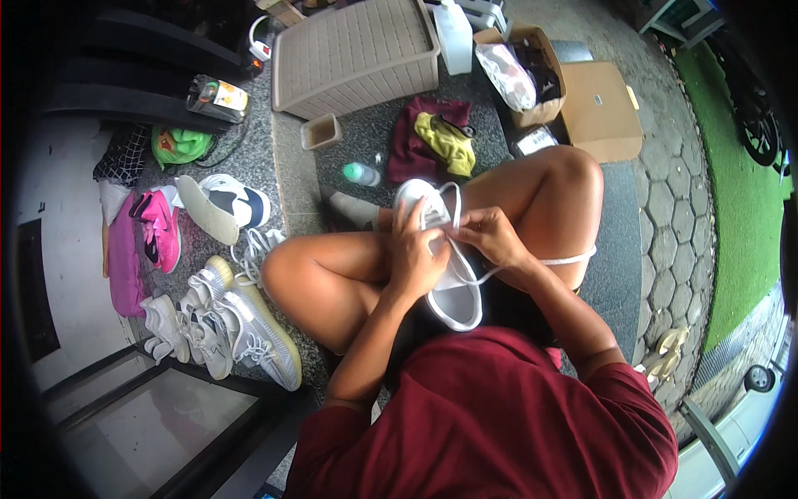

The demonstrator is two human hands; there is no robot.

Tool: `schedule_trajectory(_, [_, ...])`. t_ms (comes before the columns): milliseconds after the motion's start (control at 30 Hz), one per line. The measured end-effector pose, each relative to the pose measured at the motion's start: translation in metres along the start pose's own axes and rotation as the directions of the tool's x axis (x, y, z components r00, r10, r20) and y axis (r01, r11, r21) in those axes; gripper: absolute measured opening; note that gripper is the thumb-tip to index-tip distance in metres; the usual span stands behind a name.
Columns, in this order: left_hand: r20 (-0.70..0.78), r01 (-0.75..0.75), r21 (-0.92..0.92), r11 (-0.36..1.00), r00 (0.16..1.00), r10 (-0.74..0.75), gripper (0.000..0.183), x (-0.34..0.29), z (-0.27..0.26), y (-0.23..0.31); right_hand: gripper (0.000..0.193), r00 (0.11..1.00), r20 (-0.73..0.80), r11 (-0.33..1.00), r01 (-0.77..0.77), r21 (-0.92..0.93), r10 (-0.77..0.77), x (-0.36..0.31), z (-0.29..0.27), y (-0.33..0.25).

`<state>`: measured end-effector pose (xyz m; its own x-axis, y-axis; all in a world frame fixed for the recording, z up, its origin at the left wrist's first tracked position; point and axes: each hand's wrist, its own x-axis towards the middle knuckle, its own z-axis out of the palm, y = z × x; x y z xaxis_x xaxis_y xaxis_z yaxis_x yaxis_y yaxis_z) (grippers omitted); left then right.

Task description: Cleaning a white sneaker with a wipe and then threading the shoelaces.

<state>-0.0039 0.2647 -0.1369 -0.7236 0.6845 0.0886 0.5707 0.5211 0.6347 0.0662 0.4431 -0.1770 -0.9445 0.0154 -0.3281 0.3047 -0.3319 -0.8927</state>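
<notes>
A white sneaker [455,279] lies across my lap, its toe pointing away from me and its heel opening toward my body. My left hand [418,254] grips it from the left, fingers spread over the upper near the eyelets. On the other side, my right hand [492,237] pinches a white shoelace [458,204] between thumb and forefinger close to the eyelets. One lace loop stands up beside the toe. Another length trails right, under my right wrist and across my leg. The fingertips partly hide where the lace meets the shoe.
Several light sneakers [258,333] stand to the left, near pink shoes [166,233] and a white-and-navy shoe [237,200]. Ahead are a green-capped bottle [361,174], a yellow cloth [449,141], a small plastic tub [322,131], a grey-beige bin [357,58] and a cardboard box [549,100].
</notes>
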Motion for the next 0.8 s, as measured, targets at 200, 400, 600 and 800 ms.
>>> schedule_trajectory(200, [0.033,0.022,-0.045,0.999,0.999,-0.021,0.013,-0.004,-0.008,-0.002,0.015,0.982,0.187,0.997,-0.007,0.076,-0.007,-0.003,0.008,-0.009])
schedule_trajectory(400, [-0.069,0.078,-0.147,0.986,0.994,-0.089,0.010,-0.032,-0.073,-0.022,0.020,0.998,0.049,0.999,-0.037,0.019,0.036,0.000,0.006,-0.004])
schedule_trajectory(600, [-0.319,0.288,-0.385,0.877,0.850,-0.419,0.003,-0.135,-0.251,-0.045,0.011,0.999,0.009,0.999,-0.043,-0.031,0.043,-0.003,0.000,-0.014])
schedule_trajectory(800, [-0.375,0.223,-0.301,0.927,0.866,-0.330,0.005,-0.186,-0.272,-0.024,0.008,0.995,0.024,0.995,-0.092,-0.048,0.093,-0.004,0.007,-0.012])
